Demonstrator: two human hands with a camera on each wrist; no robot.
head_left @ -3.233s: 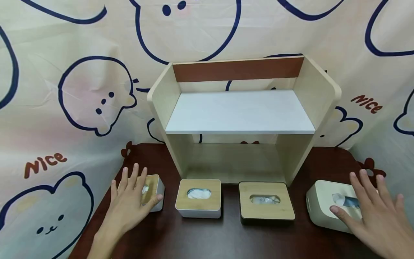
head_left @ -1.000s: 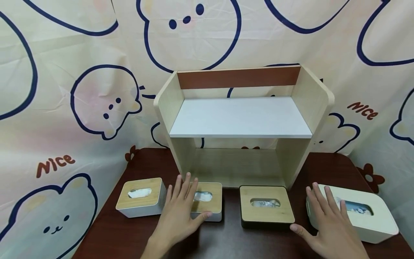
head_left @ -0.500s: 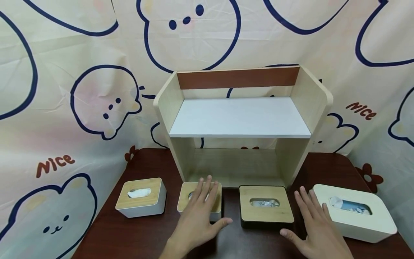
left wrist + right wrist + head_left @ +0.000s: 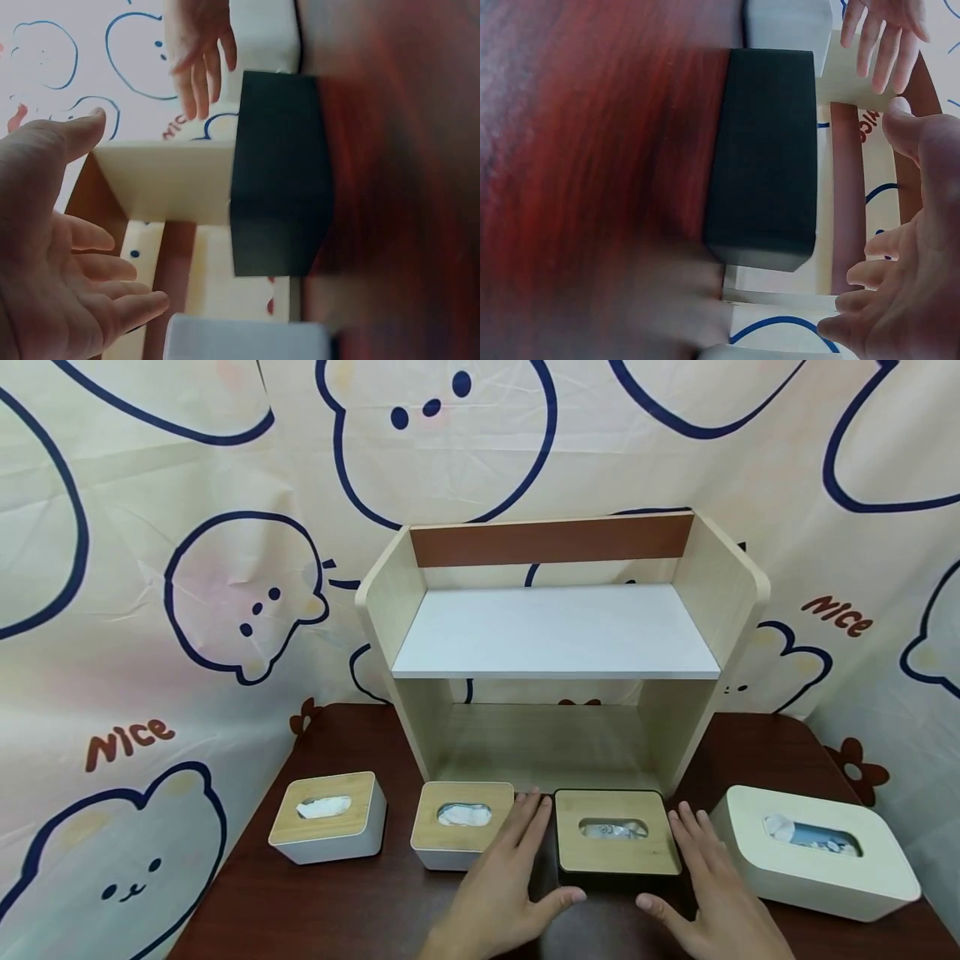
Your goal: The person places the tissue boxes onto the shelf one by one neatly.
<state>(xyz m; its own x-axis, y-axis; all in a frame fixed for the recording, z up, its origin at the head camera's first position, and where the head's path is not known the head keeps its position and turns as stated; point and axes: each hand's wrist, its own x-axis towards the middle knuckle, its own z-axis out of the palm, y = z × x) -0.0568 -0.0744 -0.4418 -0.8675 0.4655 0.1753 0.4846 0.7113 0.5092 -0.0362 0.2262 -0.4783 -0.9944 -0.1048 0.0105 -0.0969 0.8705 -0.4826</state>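
A black tissue box with a wooden lid (image 4: 618, 853) sits on the dark table between both hands. To its left is my left hand (image 4: 504, 881), fingers extended, its fingertips in the gap beside a white tissue box with a wooden lid (image 4: 431, 827). My right hand (image 4: 712, 889) stands along the black box's right side, fingers extended, overlapping the edge of the cream tissue box (image 4: 825, 852) in the head view. The wrist views show the black box's dark side (image 4: 277, 172) with the hands spread on either side, nothing gripped.
Behind the boxes stands a two-level wooden shelf (image 4: 555, 635) with a white middle board. Another white tissue box with a wooden lid (image 4: 322, 818) sits at far left. A patterned cloth (image 4: 225, 718) hangs around the dark table (image 4: 315, 910).
Both hands have come together: the left moved right past the white boxes to the black box, and the right moved left off the cream box. The boxes have stayed put.
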